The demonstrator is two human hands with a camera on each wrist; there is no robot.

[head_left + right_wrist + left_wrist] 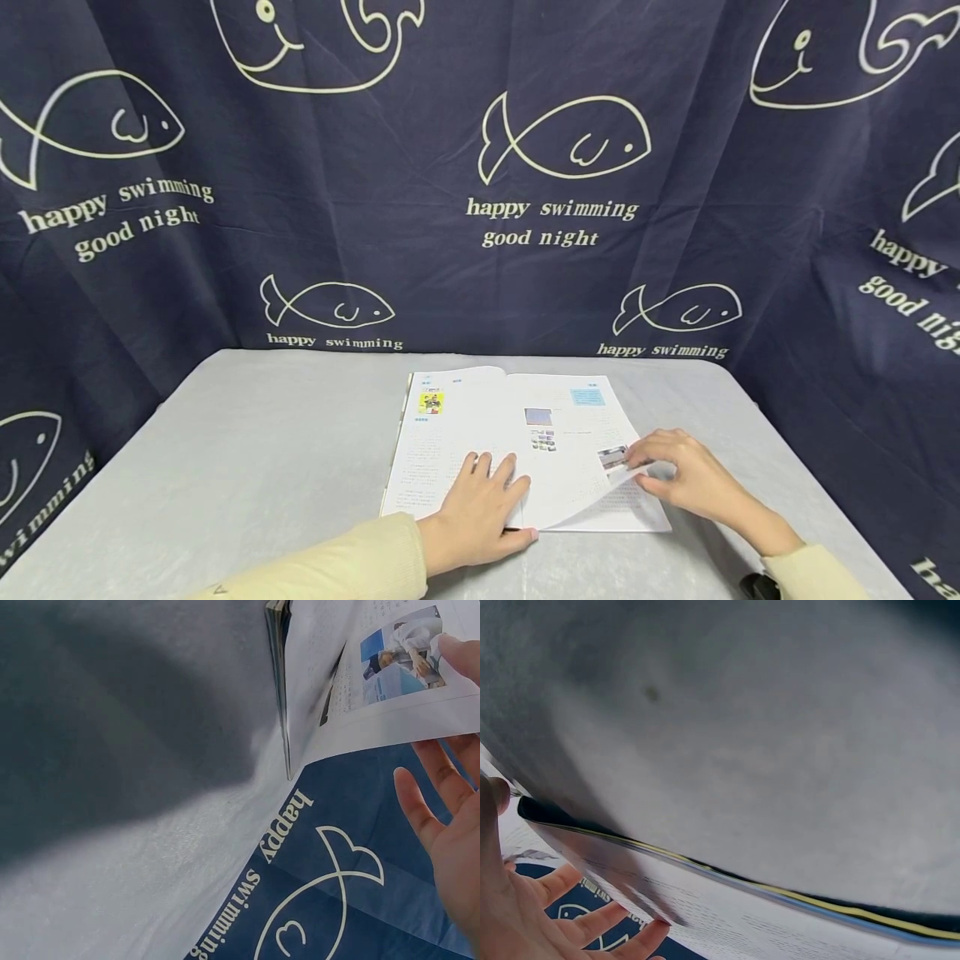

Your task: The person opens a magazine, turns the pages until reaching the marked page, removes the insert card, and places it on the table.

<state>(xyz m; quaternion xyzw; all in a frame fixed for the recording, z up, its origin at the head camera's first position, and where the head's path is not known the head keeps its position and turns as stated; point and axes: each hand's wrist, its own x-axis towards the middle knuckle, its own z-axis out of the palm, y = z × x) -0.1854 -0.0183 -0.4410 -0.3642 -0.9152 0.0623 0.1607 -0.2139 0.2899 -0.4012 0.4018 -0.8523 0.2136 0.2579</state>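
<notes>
An open magazine [480, 417] lies on the grey table, with printed text and small pictures on both pages. My left hand [480, 510] rests on the lower left page by the spine, its fingers spread and its thumb past the bottom edge. At the right side, my right hand [686, 471] pinches the outer edge of a right-hand page [420, 716] between thumb and fingers. That page's lower corner is lifted and curls up, showing the text page beneath. The right wrist view shows a colour photo on the lifted page under the thumb.
The grey cloth-covered table [285, 450] extends around the magazine. Behind and at both sides hangs a dark blue curtain [420, 250] with white fish drawings and lettering. A small black object [759, 586] shows at the right cuff.
</notes>
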